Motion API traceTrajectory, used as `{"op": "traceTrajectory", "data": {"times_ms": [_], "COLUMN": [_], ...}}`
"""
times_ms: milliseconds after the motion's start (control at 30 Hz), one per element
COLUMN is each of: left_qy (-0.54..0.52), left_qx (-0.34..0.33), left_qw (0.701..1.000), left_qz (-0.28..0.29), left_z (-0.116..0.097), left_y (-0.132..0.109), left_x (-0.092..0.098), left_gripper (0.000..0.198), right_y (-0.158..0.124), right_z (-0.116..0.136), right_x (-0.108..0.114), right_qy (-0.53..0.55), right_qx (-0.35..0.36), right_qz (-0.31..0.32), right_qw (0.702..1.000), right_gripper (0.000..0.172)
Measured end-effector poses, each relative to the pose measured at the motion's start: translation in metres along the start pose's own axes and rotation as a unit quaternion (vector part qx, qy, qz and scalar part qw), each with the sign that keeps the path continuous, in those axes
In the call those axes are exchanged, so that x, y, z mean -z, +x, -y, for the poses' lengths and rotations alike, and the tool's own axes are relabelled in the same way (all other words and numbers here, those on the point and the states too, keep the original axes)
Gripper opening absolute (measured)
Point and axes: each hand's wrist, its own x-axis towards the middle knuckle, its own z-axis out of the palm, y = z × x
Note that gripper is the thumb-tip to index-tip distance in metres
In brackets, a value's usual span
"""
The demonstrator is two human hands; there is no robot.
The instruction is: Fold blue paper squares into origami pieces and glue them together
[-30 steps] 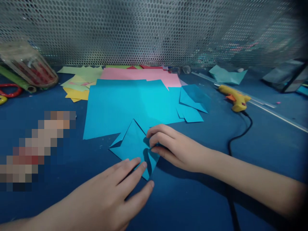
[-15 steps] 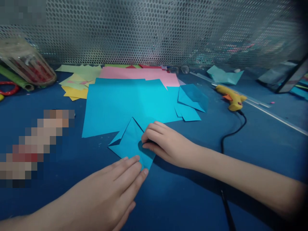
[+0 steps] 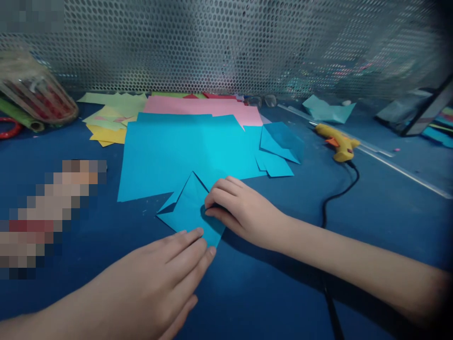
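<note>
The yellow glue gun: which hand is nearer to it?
Right. The right hand is left of the glue gun and lower in view; the left hand is even farther left and lower.

My left hand (image 3: 152,278) has room rightward over the tabletop (image 3: 255,297), until the glue-gun cord (image 3: 333,312). A perforated screen (image 3: 177,52) blocks the back.

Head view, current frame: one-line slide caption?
Left hand and right hand on folded blue paper, larger blue sheet beyond, yellow glue gun at right.
</note>
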Motion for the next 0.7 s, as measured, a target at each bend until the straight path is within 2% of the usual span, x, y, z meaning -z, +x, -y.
{"op": "traceTrajectory", "data": {"times_ms": [200, 400, 600, 700], "left_qy": [0.0, 0.014, -0.007, -0.031], "left_qx": [-0.018, -0.023, -0.027, -0.009], "left_qw": [1.0, 0.999, 0.995, 0.996], "left_qz": [0.022, 0.037, 0.091, 0.084], "left_z": [0.002, 0.0016, 0.0045, 0.002], "left_y": [0.0022, 0.0067, 0.008, 0.0006], "left_x": [-0.0006, 0.0011, 0.0064, 0.0012], "left_gripper": [0.039, 0.042, 0.046, 0.044], "right_y": [-0.0013, -0.0003, -0.0009, -0.0015], "right_z": [-0.0018, -0.001, 0.0007, 0.0013], "right_x": [-0.0001, 0.0001, -0.0006, 0.0002], "right_qy": [0.055, 0.077, 0.046, 0.03], "right_qx": [-0.036, -0.058, -0.074, -0.085], "right_qz": [0.003, 0.001, 0.011, 0.008], "right_qw": [0.998, 0.995, 0.996, 0.996], "right_gripper": [0.013, 0.011, 0.006, 0.003]}}
